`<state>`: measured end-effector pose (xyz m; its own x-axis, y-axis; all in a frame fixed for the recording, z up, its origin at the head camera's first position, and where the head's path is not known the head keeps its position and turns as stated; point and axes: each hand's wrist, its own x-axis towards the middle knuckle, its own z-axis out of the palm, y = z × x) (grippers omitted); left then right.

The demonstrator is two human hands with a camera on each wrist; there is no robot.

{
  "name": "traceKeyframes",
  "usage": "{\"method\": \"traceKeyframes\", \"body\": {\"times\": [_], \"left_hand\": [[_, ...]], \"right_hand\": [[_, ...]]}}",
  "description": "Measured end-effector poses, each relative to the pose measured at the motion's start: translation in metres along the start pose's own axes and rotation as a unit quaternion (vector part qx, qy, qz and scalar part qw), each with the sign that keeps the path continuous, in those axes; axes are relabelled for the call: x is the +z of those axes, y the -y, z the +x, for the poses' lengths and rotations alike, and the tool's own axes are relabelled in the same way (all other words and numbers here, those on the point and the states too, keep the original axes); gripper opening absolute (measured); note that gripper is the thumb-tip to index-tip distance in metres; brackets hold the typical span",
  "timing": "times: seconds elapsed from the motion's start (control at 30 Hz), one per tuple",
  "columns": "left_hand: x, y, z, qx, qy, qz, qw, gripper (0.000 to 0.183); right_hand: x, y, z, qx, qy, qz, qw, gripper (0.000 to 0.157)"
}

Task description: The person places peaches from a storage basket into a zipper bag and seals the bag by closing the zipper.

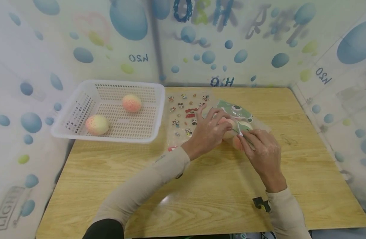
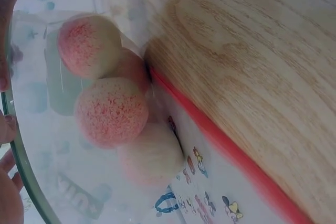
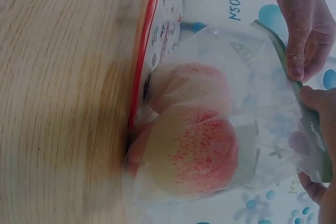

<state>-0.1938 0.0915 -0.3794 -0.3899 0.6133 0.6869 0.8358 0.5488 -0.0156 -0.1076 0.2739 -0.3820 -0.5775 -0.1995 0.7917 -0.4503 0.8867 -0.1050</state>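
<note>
A clear zip bag (image 1: 235, 111) with a green cartoon print stands on the table, with several pink-and-cream peaches (image 2: 113, 113) inside. Along its top runs a green zip strip (image 3: 280, 43). My left hand (image 1: 208, 129) pinches the strip on the left side, with some fingers spread. Close beside it, my right hand (image 1: 263, 149) pinches the same strip farther right. In the right wrist view the thumbs nearly meet on the strip, and the peaches (image 3: 202, 148) rest at the bag's bottom.
A second clear bag with small cartoon figures (image 1: 180, 124) and a red edge (image 2: 220, 135) lies flat, partly under the filled bag. To the left, a white plastic basket (image 1: 159, 113) holds two peaches (image 1: 131, 103). Patterned walls (image 1: 201, 49) enclose the wooden table (image 1: 213, 199).
</note>
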Motion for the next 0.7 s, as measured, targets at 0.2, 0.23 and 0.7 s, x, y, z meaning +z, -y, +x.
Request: {"method": "traceKeyframes", "body": {"times": [0.2, 0.23, 0.7], "left_hand": [[-0.0002, -0.0005, -0.0013, -0.015, 0.010, -0.016, 0.9997, 0.011], [-0.0002, -0.0007, -0.0012, -0.015, 0.011, -0.018, 0.9997, 0.011], [0.0027, -0.0022, -0.0011, -0.025, -0.002, -0.043, 0.9988, 0.011]], "right_hand": [[-0.0004, -0.0015, -0.0011, -0.001, -0.009, -0.004, 1.000, 0.022], [-0.0003, -0.0020, -0.0013, -0.003, -0.012, -0.004, 1.000, 0.022], [-0.0012, -0.0042, -0.0076, 0.012, -0.037, -0.004, 0.999, 0.022]]}}
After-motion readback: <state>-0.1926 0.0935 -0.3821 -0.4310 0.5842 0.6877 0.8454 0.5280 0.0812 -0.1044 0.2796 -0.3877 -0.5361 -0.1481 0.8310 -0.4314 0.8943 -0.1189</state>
